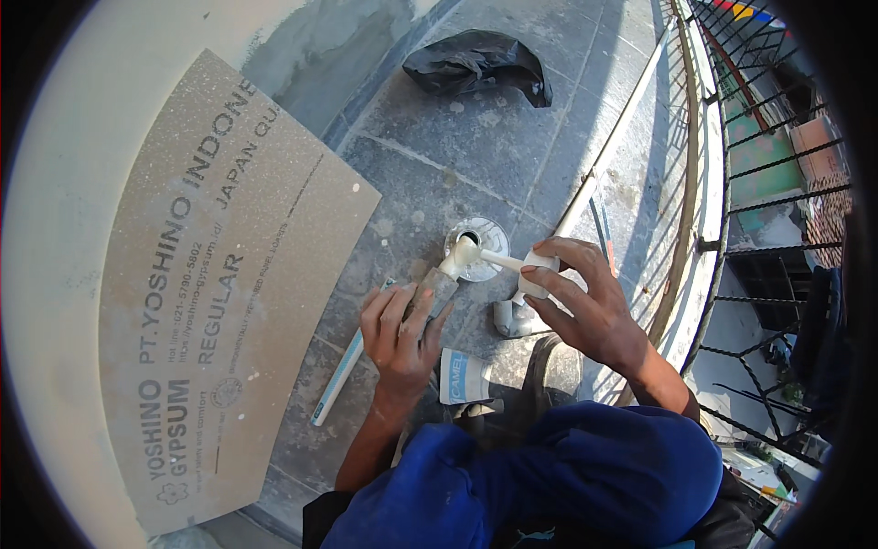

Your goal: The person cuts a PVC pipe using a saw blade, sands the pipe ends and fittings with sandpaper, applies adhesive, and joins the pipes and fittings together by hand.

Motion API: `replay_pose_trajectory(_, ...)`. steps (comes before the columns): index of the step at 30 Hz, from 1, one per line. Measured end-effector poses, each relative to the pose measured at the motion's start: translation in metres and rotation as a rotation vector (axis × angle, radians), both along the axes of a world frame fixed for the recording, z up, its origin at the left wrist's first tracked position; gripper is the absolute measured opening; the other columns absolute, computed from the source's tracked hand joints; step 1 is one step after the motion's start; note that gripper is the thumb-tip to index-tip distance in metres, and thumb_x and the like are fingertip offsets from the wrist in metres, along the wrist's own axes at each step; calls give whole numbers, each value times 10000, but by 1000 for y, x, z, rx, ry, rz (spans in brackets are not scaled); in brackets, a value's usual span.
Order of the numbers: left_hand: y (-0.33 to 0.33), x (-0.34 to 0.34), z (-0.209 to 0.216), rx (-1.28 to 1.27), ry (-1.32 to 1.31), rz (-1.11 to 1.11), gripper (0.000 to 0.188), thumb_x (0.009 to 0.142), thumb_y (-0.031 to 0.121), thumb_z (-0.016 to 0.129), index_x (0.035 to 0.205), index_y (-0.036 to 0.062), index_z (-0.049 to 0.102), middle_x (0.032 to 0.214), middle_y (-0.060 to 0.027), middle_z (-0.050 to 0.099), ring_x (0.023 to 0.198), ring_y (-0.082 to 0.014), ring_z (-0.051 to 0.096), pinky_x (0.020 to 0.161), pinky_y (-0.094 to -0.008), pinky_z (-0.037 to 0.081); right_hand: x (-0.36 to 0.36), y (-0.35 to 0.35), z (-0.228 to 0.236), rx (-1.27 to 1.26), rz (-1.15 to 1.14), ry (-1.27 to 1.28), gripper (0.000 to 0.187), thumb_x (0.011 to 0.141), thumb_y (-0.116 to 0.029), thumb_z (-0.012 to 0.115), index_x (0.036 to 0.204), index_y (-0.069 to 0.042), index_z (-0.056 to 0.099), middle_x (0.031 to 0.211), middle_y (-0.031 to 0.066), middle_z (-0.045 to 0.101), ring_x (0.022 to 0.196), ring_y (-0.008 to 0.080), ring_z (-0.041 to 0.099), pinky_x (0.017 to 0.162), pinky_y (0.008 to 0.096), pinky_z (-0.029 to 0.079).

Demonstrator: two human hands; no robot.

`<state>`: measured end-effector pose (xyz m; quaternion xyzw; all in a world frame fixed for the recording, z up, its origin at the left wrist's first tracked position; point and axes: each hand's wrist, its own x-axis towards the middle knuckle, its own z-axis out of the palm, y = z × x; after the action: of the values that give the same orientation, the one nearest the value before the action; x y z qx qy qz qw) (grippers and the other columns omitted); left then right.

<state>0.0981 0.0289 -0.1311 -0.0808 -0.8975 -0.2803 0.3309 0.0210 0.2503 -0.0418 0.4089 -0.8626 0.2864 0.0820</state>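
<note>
My left hand (402, 334) grips a short grey pipe fitting (443, 287); its upper end looks wet with whitish paste. Between the fingers of my right hand (585, 302) is a white cap with an applicator stem (540, 273). The stem points left and its tip reaches the coated end of the fitting. Just beyond both hands stands an open round can (494, 234), its dark mouth partly behind the fitting. A grey pipe elbow (518, 318) lies on the tiles by my right hand. Closer to me is a short white and blue pipe piece (465, 376).
A printed plasterboard sheet (247, 302) leans at the left. Beside it lies a thin white-blue strip (352, 357). A long white pipe (622, 128) runs along the right, near a narrow blade-like tool (602, 229) and a metal railing (718, 229). A black plastic bag (476, 64) lies farther off.
</note>
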Motion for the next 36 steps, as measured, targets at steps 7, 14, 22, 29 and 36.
replay_pose_trajectory(7,-4,4,-5,-90,9,30,403,704,140,802,1070,120,635,1106,-65,588,1068,-247,520,971,-489,400,-4,-6,-1,-100,65,-63,409,744,-60,729,1128,-72,589,1171,149,509,1026,305,553,789,380,504)
replay_pose_trajectory(14,3,5,-9,221,-40,-6,454,730,33,768,1133,6,562,1112,-115,578,1062,-283,544,929,-408,457,6,0,-17,-127,-53,-78,429,728,-43,747,1126,-63,591,1168,148,518,1000,296,552,779,366,508)
replay_pose_trajectory(22,-9,20,-21,1215,-257,322,405,872,166,674,1189,-32,518,1137,-148,558,1093,-259,533,932,-367,434,-20,3,-41,-30,-127,-179,351,786,-79,696,1118,-62,585,1178,116,517,1053,294,536,838,374,507)
replay_pose_trajectory(29,-22,43,-33,1694,-366,448,500,907,294,622,1267,2,434,1197,-133,522,1130,-249,507,963,-444,400,-47,-26,-71,250,104,-48,381,786,-25,616,1157,-65,539,1223,117,506,1109,297,496,914,394,452)
replay_pose_trajectory(36,-16,66,-46,1721,-510,441,385,943,293,563,1230,51,477,1174,-108,566,1099,-234,543,955,-423,413,-60,-49,-106,293,228,-72,409,802,46,494,1204,-25,509,1252,134,526,1172,304,482,982,386,431)
